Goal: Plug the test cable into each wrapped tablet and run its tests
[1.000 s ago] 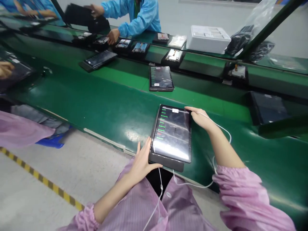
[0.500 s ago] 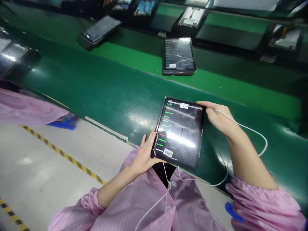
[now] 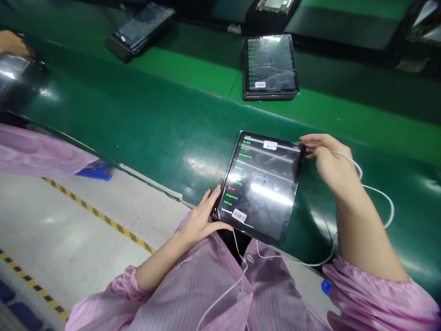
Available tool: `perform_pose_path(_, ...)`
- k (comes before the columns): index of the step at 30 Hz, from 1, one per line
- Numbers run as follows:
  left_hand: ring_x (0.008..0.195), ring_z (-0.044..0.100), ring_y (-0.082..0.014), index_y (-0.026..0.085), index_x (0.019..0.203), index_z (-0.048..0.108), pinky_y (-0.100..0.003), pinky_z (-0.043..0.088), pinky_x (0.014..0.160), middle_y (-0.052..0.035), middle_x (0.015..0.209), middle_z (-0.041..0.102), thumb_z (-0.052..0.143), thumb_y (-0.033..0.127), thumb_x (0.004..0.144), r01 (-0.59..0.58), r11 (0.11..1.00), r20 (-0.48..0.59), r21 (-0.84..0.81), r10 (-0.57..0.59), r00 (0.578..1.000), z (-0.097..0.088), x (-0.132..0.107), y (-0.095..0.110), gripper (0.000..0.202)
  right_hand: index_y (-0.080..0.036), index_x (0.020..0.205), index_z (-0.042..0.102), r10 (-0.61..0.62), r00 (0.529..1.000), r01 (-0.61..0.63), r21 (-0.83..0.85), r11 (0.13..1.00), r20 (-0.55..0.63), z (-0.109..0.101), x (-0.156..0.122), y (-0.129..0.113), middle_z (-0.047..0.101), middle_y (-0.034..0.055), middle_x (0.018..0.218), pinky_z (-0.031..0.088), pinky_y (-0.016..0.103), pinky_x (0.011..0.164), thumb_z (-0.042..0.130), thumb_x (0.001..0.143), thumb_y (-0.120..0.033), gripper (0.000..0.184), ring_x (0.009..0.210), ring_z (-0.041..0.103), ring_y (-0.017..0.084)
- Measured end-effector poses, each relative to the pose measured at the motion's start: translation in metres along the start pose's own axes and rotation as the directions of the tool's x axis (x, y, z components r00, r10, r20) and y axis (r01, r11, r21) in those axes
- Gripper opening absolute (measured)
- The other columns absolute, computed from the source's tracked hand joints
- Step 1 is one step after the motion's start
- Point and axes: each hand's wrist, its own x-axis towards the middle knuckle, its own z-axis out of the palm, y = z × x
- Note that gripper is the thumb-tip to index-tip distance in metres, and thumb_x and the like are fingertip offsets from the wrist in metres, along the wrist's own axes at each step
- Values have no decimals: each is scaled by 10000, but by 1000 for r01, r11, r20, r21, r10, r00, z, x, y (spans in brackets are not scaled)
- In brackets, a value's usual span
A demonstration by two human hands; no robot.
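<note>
A black tablet lies tilted at the bench's near edge, its lit screen listing tests in green with one red line. My left hand grips its lower left corner, thumb along the bottom edge and fingers at the side. At the upper right corner is my right hand, fingers drawn together against the edge. A white cable loops out from between its thumb and fingers; the cable's end is hidden in the hand. Another white cord hangs over my pink smock below the tablet.
Beyond the green bench, stacked tablets sit on the bright green strip. Another tablet on a dark tray lies farther left. Opened devices in black holders line the back. A co-worker's hand and pink sleeve are at left.
My right hand has shifted slightly right and up, its fingers still by the tablet's corner. The view has tipped, so the stacked tablets appear higher. A co-worker's hand has appeared at left.
</note>
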Motion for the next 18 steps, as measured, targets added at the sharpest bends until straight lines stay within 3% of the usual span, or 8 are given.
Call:
perform_pose_path(4, 1434, 435, -386, 251, 1377, 578, -520, 213, 1257, -116, 1472, 571, 935, 425, 619, -62, 998, 8, 15, 62, 998, -3, 0, -6, 856, -178, 919, 697, 4, 1000, -4, -29, 1000, -30, -3, -4, -2, 746, 97, 973, 522, 397, 872, 389, 687, -84, 396, 977, 679, 233)
perform_pose_path(9, 1415, 473, -361, 255, 1461, 489, -552, 287, 1223, -145, 1501, 535, 789, 588, 760, -272, 945, 82, 180, 261, 962, -8, 1, -8, 833, -175, 842, 690, 31, 999, -32, -45, 998, -20, 2, -2, 3, 743, 89, 940, 515, 383, 860, 391, 674, -72, 359, 918, 678, 214)
perform_pose_path(12, 1450, 405, -401, 261, 1556, 331, -603, 349, 1169, -183, 1592, 393, 749, 710, 720, -397, 846, 149, 355, 368, 918, -10, 5, -2, 1037, -192, 865, 675, 48, 993, -46, 29, 999, -103, -1, 0, 7, 741, 53, 933, 514, 310, 741, 415, 690, -63, 339, 875, 686, 175)
perform_pose_path(14, 1471, 354, -423, 283, 1583, 266, -613, 378, 1140, -187, 1652, 256, 688, 742, 759, -432, 767, 170, 474, 401, 900, -10, 9, 3, 1033, -203, 904, 645, 71, 981, -55, 94, 994, -179, -9, -1, 8, 722, 31, 817, 474, 262, 594, 453, 762, -92, 263, 686, 661, 145)
perform_pose_path(16, 1482, 323, -433, 323, 1581, 271, -611, 390, 1126, -162, 1686, 141, 631, 717, 831, -442, 700, 188, 561, 412, 891, -9, 14, 7, 920, -212, 895, 602, 146, 967, -101, 207, 973, -211, -19, -5, 8, 603, -21, 574, 412, 240, 478, 501, 845, -162, 123, 427, 497, 114)
perform_pose_path(18, 1489, 300, -441, 347, 1575, 283, -615, 391, 1120, -141, 1699, 66, 603, 681, 877, -460, 651, 213, 604, 424, 880, -8, 18, 9, 837, -223, 830, 558, 305, 942, -237, 366, 900, -139, -31, -14, 8, 371, -102, 423, 394, 231, 440, 573, 866, -212, 40, 319, 264, 76)
